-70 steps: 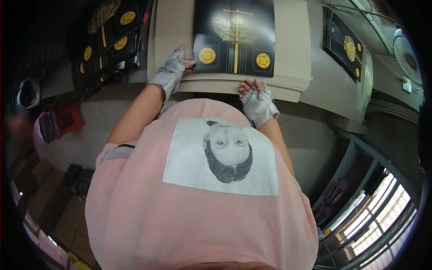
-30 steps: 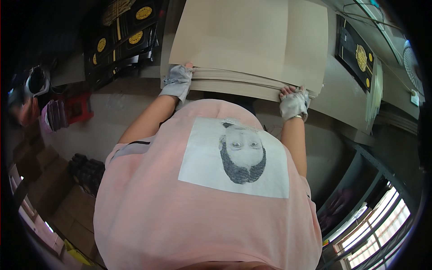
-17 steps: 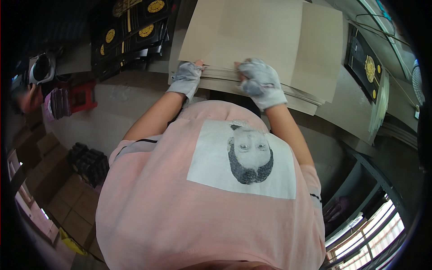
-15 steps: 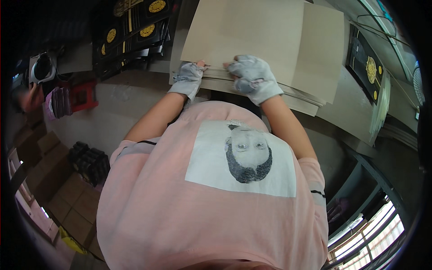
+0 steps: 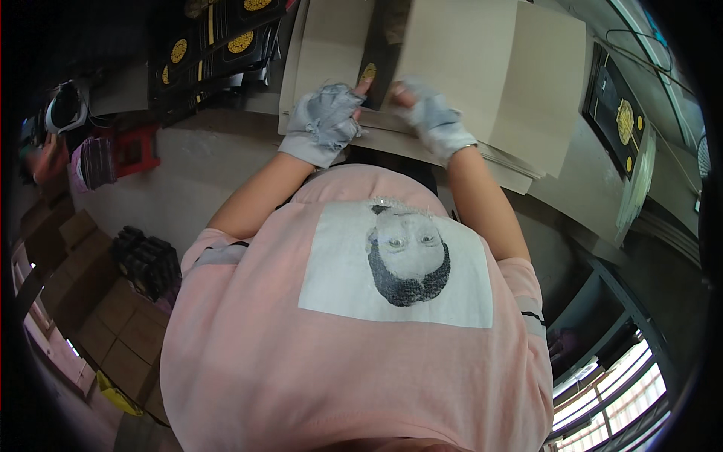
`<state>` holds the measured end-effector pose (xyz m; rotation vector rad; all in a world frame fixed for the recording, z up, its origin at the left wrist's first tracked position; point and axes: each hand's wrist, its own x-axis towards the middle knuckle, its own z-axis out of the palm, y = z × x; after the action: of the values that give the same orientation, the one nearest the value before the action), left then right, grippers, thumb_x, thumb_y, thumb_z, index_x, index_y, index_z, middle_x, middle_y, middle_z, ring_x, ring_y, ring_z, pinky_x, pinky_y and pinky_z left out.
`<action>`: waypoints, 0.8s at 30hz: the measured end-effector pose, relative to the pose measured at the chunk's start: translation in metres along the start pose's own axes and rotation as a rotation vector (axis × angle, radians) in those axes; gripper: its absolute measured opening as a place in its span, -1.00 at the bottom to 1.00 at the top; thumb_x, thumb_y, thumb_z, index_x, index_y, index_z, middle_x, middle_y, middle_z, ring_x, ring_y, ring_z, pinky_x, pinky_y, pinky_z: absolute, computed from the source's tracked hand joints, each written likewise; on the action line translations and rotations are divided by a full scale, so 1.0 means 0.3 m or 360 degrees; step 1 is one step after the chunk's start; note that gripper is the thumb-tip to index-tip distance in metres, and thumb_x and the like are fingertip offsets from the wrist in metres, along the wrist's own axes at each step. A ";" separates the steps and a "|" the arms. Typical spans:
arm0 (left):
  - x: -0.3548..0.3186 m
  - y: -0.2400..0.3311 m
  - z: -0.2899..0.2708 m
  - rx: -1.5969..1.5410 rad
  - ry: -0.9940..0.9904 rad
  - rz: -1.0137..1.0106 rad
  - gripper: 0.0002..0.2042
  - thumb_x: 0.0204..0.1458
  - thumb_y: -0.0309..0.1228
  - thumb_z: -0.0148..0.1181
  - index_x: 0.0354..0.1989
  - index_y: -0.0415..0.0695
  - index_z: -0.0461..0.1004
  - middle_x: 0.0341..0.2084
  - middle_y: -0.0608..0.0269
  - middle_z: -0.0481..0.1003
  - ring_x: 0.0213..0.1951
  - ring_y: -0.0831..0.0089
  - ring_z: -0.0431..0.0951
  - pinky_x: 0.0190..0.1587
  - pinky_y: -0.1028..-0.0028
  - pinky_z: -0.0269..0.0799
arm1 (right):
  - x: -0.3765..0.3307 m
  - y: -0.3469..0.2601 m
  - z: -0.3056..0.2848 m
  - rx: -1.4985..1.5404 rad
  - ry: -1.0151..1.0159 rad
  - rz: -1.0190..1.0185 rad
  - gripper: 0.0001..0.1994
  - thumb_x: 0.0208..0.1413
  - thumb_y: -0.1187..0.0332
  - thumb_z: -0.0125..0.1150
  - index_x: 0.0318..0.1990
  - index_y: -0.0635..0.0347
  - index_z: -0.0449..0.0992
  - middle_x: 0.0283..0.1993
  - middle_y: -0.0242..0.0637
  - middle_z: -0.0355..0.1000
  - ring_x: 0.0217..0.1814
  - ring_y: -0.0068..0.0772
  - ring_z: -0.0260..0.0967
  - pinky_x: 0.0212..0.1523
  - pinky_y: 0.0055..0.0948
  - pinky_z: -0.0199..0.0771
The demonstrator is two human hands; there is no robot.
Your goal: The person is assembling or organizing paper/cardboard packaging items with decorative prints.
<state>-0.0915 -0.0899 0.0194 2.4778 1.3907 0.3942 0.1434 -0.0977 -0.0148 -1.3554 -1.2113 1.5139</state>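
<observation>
Both my hands wear grey-white gloves with bare fingertips at the near edge of stacked grey boards [image 5: 324,56]. My left hand [image 5: 325,124] has its thumb stretched out over a narrow black printed panel with gold marks [image 5: 385,56]; its thumb and another fingertip are apart. My right hand [image 5: 433,120], smeared by motion, is curled at the near left corner of a large grey board sheet [image 5: 459,64]. That sheet's left edge borders the black panel. Most of the panel is hidden by what lies beside it.
Black printed covers with gold emblems [image 5: 226,45] are piled at the far left; another black cover [image 5: 614,113] lies at the right. A red plastic stool [image 5: 137,149] stands at the left, near another person's hand [image 5: 51,157]. Cardboard boxes [image 5: 120,331] are at the lower left.
The top grey sheet's left edge has shifted right, and the black panel now shows beside it. My left hand has moved right; my right hand has shifted slightly.
</observation>
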 end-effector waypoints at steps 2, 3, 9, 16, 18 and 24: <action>0.011 -0.004 0.008 0.0073 -0.0256 0.0241 -0.39 -0.01 -0.25 0.28 0.32 0.11 0.42 -0.33 0.23 0.57 -0.25 0.26 0.59 -0.22 0.28 0.55 | -0.031 -0.037 -0.109 0.0293 0.0087 0.0373 -0.53 0.27 -0.09 0.19 -0.05 0.18 0.63 -0.29 -0.40 0.51 -0.26 -0.47 0.42 -0.19 -0.50 0.40; 0.015 -0.005 0.024 0.0059 -0.0268 0.0250 -0.39 -0.01 -0.25 0.28 0.32 0.11 0.42 -0.33 0.23 0.57 -0.25 0.26 0.59 -0.22 0.28 0.55 | -0.048 -0.072 -0.141 0.0596 0.0194 0.0729 -0.50 0.29 -0.13 0.17 -0.09 0.21 0.62 -0.39 -0.42 0.48 -0.39 -0.53 0.36 -0.32 -0.54 0.33; 0.061 -0.017 0.088 0.0094 -0.0125 0.0691 -0.46 -0.01 -0.33 0.26 0.25 0.13 0.50 -0.36 0.22 0.56 -0.27 0.22 0.60 -0.24 0.23 0.52 | -0.074 0.030 -0.244 -0.1699 -0.0265 -0.0033 -0.65 0.40 0.10 0.03 0.10 0.11 0.56 -0.13 -0.29 0.56 -0.14 -0.28 0.52 -0.09 -0.29 0.54; 0.108 -0.017 0.095 0.0217 -0.0222 0.0744 -0.60 0.19 -0.19 0.20 0.22 0.20 0.52 0.05 0.21 0.57 0.10 0.20 0.56 0.15 0.23 0.47 | -0.022 -0.059 -0.212 -0.1843 -0.0092 0.0300 -0.72 0.30 0.08 0.13 -0.07 -0.02 0.64 -0.21 -0.24 0.64 -0.18 -0.23 0.59 -0.10 -0.29 0.50; 0.124 -0.005 0.097 0.0244 -0.0174 0.0804 -0.59 0.20 -0.16 0.19 0.24 0.20 0.51 0.16 0.20 0.52 0.20 0.21 0.51 0.25 0.22 0.40 | -0.003 -0.037 -0.231 -0.1498 -0.0125 0.0499 -0.75 0.31 0.10 0.12 -0.12 -0.02 0.64 -0.28 -0.25 0.62 -0.30 -0.31 0.56 -0.23 -0.35 0.48; 0.131 0.008 0.114 0.0279 -0.0238 0.0797 -0.56 0.21 -0.10 0.22 0.27 0.16 0.51 0.34 0.21 0.38 0.36 0.22 0.36 0.36 0.25 0.31 | -0.034 -0.135 -0.172 -0.0910 0.0070 0.0897 -0.61 0.28 0.10 0.28 0.18 0.02 0.56 0.02 -0.34 0.60 -0.02 -0.25 0.51 0.18 -0.18 0.40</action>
<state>-0.0575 -0.0608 -0.0072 2.9203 0.7647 0.1813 0.1937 -0.0886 0.0276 -2.2439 -1.3642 1.5416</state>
